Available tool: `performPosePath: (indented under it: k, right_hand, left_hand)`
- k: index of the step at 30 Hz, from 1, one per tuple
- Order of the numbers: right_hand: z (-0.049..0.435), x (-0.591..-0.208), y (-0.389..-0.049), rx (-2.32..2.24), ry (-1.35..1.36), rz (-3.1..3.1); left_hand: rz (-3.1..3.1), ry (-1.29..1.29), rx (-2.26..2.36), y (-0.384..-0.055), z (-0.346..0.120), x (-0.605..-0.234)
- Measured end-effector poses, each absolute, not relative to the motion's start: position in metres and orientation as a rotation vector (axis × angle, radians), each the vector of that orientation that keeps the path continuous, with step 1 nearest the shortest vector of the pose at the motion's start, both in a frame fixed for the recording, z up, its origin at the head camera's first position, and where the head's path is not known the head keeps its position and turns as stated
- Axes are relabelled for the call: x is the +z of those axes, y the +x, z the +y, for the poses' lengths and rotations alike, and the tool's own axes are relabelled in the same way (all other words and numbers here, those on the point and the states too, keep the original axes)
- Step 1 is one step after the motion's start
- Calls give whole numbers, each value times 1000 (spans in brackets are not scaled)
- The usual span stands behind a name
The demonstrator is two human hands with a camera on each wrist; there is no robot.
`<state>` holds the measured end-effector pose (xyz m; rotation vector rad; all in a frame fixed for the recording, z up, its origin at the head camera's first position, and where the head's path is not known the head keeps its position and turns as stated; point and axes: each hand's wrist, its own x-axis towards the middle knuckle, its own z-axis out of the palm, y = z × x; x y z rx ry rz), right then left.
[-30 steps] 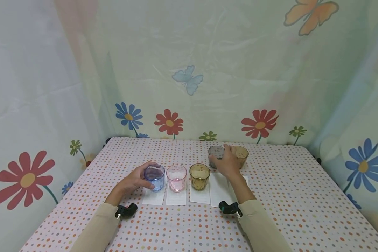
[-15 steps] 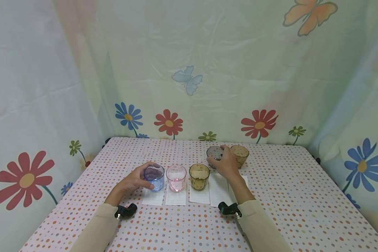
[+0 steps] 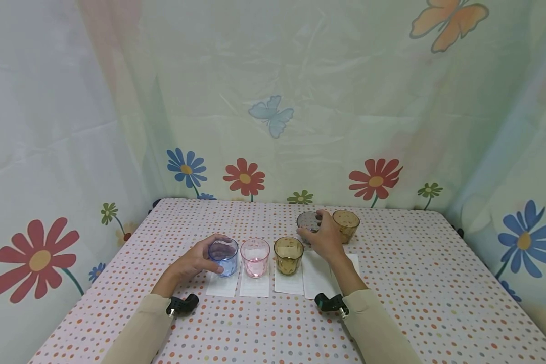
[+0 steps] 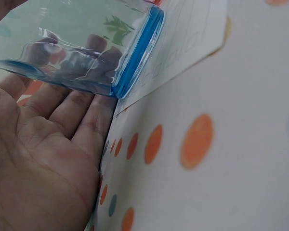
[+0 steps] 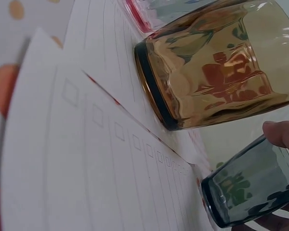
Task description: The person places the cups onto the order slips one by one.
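My left hand (image 3: pixel 194 260) holds a blue-tinted glass tumbler (image 3: pixel 226 265), thumb at its front and fingers round the back. In the left wrist view those fingers show through the clear wall of the blue glass (image 4: pixel 72 53). My right hand (image 3: pixel 328 237) grips a smoky grey glass (image 3: pixel 307 221) by its sides, partly hiding it. The thumb (image 5: pixel 282 134) lies against this grey glass (image 5: pixel 253 185) in the right wrist view. Between the hands stand a pink glass (image 3: pixel 255 262) and an amber glass (image 3: pixel 288 259), both upright.
A second amber-brown glass (image 3: pixel 348 226) stands at the back, right of my right hand. White paper sheets (image 3: pixel 316 280) lie side by side under and in front of the glasses. The dotted tablecloth (image 3: pixel 255 333) runs back to a printed curtain (image 3: pixel 327 126).
My right hand has moved the grey glass slightly left, widening the gap to the brown glass at the back. The left hand and blue glass stay where they were.
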<state>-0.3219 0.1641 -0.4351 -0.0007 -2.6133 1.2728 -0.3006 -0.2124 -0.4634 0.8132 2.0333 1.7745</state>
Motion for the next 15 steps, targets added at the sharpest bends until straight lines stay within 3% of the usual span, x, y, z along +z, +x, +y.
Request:
performPosePath:
  k: [15]
  right_hand:
    - [163, -435, -321, 1280, -7, -2589]
  left_hand:
    - [2058, 796, 1756, -300, -212, -463]
